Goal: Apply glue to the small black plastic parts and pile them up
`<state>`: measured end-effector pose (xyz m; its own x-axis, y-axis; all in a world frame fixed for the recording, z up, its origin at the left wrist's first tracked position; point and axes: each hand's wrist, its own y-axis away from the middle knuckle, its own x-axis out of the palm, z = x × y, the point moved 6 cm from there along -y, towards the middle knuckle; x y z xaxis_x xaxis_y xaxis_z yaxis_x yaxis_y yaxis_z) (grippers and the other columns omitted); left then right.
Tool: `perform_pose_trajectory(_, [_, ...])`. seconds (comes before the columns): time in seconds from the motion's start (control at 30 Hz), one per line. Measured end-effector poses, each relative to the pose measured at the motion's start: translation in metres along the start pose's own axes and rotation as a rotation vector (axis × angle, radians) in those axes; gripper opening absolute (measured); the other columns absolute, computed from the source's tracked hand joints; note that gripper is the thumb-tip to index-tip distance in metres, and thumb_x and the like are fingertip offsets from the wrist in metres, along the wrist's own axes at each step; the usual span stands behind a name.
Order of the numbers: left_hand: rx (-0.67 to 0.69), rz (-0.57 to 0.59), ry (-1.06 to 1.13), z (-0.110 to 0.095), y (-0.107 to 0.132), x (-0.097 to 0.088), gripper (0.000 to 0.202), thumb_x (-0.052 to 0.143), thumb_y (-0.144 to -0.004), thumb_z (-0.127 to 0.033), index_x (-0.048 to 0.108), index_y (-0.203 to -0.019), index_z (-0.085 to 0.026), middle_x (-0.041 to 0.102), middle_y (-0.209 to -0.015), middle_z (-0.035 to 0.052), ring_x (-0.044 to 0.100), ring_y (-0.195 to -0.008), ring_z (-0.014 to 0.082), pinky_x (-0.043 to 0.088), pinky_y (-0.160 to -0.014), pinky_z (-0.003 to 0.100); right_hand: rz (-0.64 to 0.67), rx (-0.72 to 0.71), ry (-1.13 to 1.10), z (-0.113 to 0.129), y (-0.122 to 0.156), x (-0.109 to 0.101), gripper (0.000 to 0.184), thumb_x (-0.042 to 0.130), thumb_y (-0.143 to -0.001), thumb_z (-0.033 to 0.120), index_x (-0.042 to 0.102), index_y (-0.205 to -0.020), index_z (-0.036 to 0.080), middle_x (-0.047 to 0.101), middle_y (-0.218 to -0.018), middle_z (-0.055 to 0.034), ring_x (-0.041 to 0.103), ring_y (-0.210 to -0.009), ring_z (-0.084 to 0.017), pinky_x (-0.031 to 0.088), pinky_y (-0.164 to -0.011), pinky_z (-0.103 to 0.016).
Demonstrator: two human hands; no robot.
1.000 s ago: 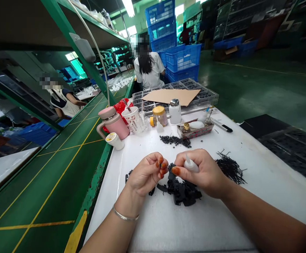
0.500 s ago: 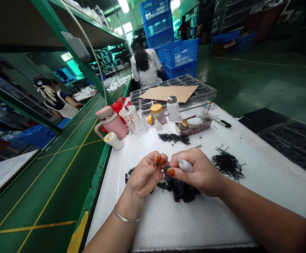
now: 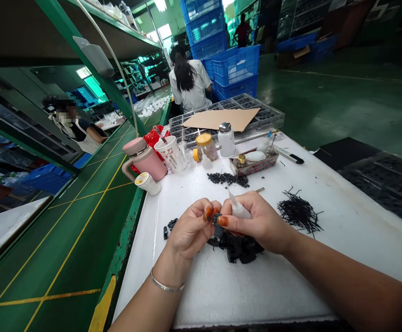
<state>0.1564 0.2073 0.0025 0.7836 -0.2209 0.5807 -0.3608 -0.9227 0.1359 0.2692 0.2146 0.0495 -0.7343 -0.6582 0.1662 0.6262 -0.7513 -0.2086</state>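
- The left hand (image 3: 190, 229) pinched a small black part (image 3: 217, 227), perhaps plastic, above a black pile (image 3: 237, 247).
- The right hand (image 3: 256, 222) gripped a white squeeze bottle (image 3: 239, 210).
- A shallow tray (image 3: 252, 166) held small bottles.

The squeeze bottle (image 3: 239, 210) is smooth white plastic; the black parts (image 3: 238, 247) look matt (plastic or rubber, hard to tell). The bangle (image 3: 167, 287) is polished metal, the mug (image 3: 146, 162) glossy pink, the cardboard (image 3: 221, 119) matt brown.
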Motion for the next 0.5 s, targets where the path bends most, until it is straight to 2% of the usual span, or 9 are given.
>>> perform_pose_trajectory(0.23, [0.065,0.021,0.039,-0.0048,-0.0015,-0.0022,0.030,0.076,-0.070,-0.020,0.047,-0.071,-0.017,0.050,-0.063,-0.0048,0.053,-0.052,0.0075,0.048,-0.050,0.018,-0.026,0.074,0.013,-0.0040,0.0003,-0.0007,0.035,0.070,-0.076,0.040,0.055,-0.058,0.014,0.045,-0.048,0.0039,0.036,-0.044,-0.006,0.025,-0.042,-0.020])
perform_pose_trajectory(0.4, [0.081,0.030,0.110,-0.0056,-0.0018,-0.0007,0.021,0.072,-0.075,-0.015,0.052,-0.078,-0.018,0.054,-0.065,-0.0042,0.055,-0.055,0.0063,0.049,-0.051,0.014,-0.017,0.021,0.039,0.0026,0.0025,0.0025,0.035,0.069,-0.078,0.036,0.051,-0.057,0.014,0.043,-0.050,0.0043,0.035,-0.045,-0.005,0.024,-0.041,-0.020])
perform_pose_trajectory(0.5, [0.070,0.016,0.126,-0.0046,-0.0018,-0.0018,0.021,0.072,-0.074,-0.015,0.051,-0.077,-0.017,0.055,-0.066,-0.0038,0.056,-0.055,0.0056,0.049,-0.051,0.013,-0.024,-0.003,0.052,0.0044,0.0032,0.0022,0.033,0.068,-0.079,0.033,0.051,-0.058,0.014,0.043,-0.051,0.0045,0.034,-0.045,-0.005,0.024,-0.041,-0.019])
